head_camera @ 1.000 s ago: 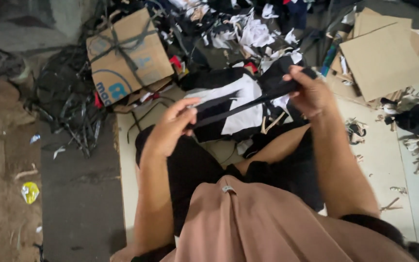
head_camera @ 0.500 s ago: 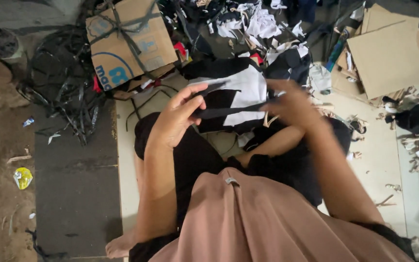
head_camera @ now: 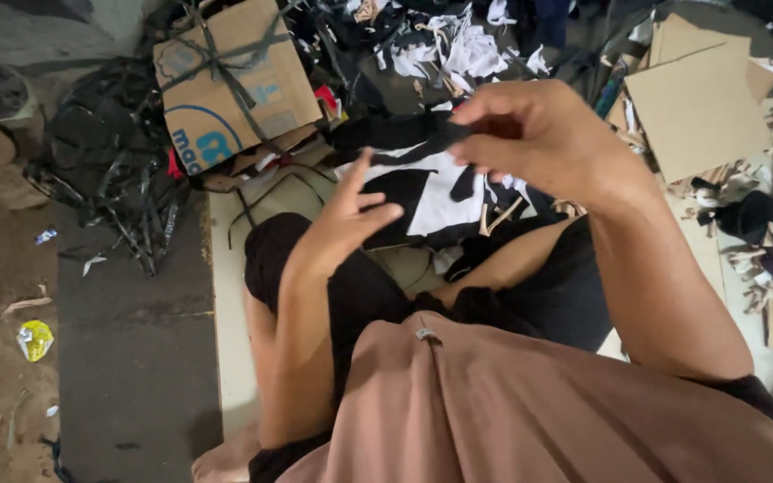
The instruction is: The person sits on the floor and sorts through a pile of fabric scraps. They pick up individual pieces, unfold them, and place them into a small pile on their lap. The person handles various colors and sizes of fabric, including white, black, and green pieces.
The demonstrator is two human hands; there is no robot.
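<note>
A narrow black fabric strip (head_camera: 422, 136) runs between a seated person's raised hands, held above a pile of black and white cloth pieces (head_camera: 436, 197) that lies just beyond the person's crossed legs. The right hand (head_camera: 530, 134) grasps the strip, its fingers curled and pinched around the strip's right end. The left hand (head_camera: 351, 219) is released, palm open and fingers spread, just below and left of the strip's loose end; whether a fingertip touches the fabric cannot be told. Below the hands, the person's black trousers (head_camera: 351, 286) and a dusty pink garment (head_camera: 512, 402) fill the lower view. The person sits on a pale flat surface (head_camera: 230, 313) that extends left of the left forearm. Beyond the left hand, a brown cardboard box (head_camera: 234, 80) with blue print is tied with dark straps, and a tangle of black straps (head_camera: 109, 170) lies further left on the dark floor. Beyond the right hand, white and black fabric scraps (head_camera: 458, 45) are strewn about. Right of the right hand, flat cardboard sheets (head_camera: 700, 107) rest among more offcuts. Far left of the left forearm, a crumpled yellow wrapper (head_camera: 35, 340) lies on the dirt.
</note>
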